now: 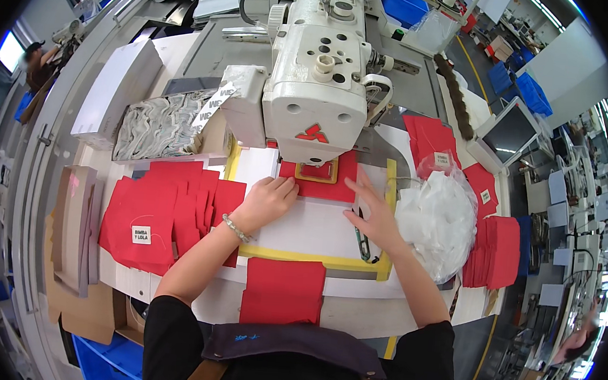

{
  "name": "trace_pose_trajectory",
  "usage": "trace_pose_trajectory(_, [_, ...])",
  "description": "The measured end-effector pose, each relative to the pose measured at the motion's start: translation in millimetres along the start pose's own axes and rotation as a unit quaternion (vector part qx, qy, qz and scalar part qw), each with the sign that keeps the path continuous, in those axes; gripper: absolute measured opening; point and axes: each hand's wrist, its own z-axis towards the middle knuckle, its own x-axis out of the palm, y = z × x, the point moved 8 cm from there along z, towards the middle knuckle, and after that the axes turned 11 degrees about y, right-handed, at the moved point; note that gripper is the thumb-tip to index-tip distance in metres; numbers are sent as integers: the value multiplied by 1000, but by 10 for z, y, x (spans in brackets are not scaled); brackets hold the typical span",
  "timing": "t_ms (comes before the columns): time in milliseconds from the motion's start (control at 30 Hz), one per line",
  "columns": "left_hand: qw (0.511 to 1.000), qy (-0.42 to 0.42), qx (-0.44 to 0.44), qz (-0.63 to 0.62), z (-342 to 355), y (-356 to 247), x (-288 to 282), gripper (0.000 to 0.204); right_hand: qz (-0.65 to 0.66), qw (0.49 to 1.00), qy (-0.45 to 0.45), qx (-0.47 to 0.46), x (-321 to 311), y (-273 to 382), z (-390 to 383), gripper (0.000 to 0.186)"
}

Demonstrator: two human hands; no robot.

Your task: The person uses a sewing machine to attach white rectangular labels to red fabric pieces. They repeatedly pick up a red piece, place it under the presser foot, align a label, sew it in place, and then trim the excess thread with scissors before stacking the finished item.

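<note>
A red fabric piece (347, 190) lies on the white work surface under the head of a large white sewing machine (316, 98). A small gold-edged red frame (317, 171) sits on the fabric below the machine head. My left hand (269, 203) has its fingers bent and close together, the tips on the fabric's left edge. At the right edge, my right hand (377, 216) is open, fingers stretched and thumb apart. Just below the right hand lies a pair of dark green thread snips (363, 245), partly hidden near its upper end.
Red fabric pieces (152, 210) are piled at left, with another stack (283, 288) at the front edge. More red stacks (495, 251) stand at right beside a white plastic bag (435, 225). Yellow tape (299, 257) borders the work surface. A box of pale bundles (159, 127) and a screen (510, 133) flank the machine.
</note>
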Motion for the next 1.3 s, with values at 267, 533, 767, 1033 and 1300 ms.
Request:
trace_pose_trajectory(267, [994,3,-89,-66,-80,156,-5,27,-131,991,33,-21,135,-158,76,28])
trace_pose_trajectory(533, [977,39,-154,-142,-235,283,-103,32,-202,978,13,-48,194,-71,30,27])
trace_pose_trajectory(767, [972,32,-176,-154,-245,319,-155,31,-216,975,13,-45,180,-56,46,28])
trace_pose_trajectory(1033, [974,19,-170,-148,-280,336,-161,21,-219,975,11,-44,181,-64,46,29])
trace_pose_trajectory(1300, [981,21,-156,-113,-308,293,-156,19,-230,973,1,-31,177,-92,28,28])
